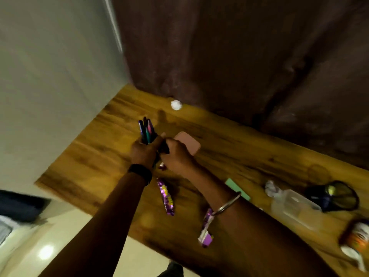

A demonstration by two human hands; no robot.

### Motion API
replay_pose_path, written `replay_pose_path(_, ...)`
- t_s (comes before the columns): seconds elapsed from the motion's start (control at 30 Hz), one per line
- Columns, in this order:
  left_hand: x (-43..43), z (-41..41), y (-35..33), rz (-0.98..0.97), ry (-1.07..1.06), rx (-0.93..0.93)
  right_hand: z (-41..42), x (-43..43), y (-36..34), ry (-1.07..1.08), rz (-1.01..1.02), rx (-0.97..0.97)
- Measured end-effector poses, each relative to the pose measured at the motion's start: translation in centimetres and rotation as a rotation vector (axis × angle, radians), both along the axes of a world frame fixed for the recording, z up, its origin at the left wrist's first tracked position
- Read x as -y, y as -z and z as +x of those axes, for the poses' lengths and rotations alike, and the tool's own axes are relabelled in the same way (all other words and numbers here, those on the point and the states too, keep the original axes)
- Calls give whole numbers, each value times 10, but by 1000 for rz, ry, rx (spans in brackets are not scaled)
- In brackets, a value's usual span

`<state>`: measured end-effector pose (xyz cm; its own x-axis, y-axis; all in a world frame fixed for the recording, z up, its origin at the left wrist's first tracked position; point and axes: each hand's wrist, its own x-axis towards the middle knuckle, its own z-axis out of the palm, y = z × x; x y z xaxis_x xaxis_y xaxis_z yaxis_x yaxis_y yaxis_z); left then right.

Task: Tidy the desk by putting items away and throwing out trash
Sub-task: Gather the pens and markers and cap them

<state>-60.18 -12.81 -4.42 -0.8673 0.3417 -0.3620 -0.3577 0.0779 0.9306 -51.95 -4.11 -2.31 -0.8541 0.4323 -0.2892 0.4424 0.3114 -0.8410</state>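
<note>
My left hand grips a bunch of pens that stick up above its fingers. My right hand is curled right beside it, touching the lower ends of the pens, over the wooden desk. A pink flat case lies just behind my right hand. A crumpled white paper ball sits near the back edge. Two purple wrappers lie near my forearms, one between them and one partly under my right wrist.
At the right stand a black mesh pen holder lying on its side, a clear plastic box, crumpled paper, a green pad and an orange-labelled jar. A dark curtain hangs behind the desk; a wall is at left.
</note>
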Motion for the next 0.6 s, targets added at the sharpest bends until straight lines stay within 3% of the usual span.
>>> replay_pose_path(0.3, -117, 111, -24, 16, 274, -36, 126, -93, -13, 395, 19, -37)
replay_pose_path(0.47, -169, 188, -35, 107, 458, 21, 201, -138, -21, 725, -57, -139)
replay_pose_path(0.6, -208, 249, -45, 175, 612, 109, 258, -172, -35, 858, -90, -156)
